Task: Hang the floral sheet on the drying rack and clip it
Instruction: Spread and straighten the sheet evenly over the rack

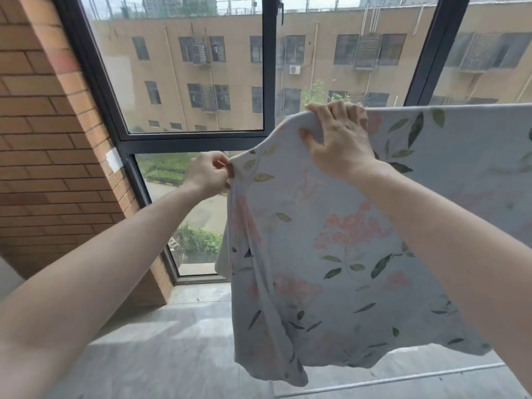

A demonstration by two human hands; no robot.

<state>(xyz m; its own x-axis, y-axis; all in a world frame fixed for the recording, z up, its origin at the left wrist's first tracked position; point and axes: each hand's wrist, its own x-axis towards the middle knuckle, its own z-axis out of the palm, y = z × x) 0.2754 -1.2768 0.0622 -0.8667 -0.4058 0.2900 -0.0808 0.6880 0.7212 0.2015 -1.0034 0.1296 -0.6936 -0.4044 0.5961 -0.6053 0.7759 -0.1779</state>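
Note:
The floral sheet (331, 254), pale blue with pink flowers and green leaves, hangs draped over a high line or bar that the cloth hides. Its top fold runs from the centre to the right edge. My right hand (339, 139) grips that top fold, fingers curled over it and thumb on the near side. My left hand (210, 174) pinches the sheet's left corner, a little lower and to the left. A thin white bar of the drying rack (403, 380) shows low at the right, below the sheet's hem. No clip is in view.
A large dark-framed window (269, 82) stands right behind the sheet, with a building outside. A brick wall (43, 139) closes the left side. Grey tiled floor (172, 341) lies below.

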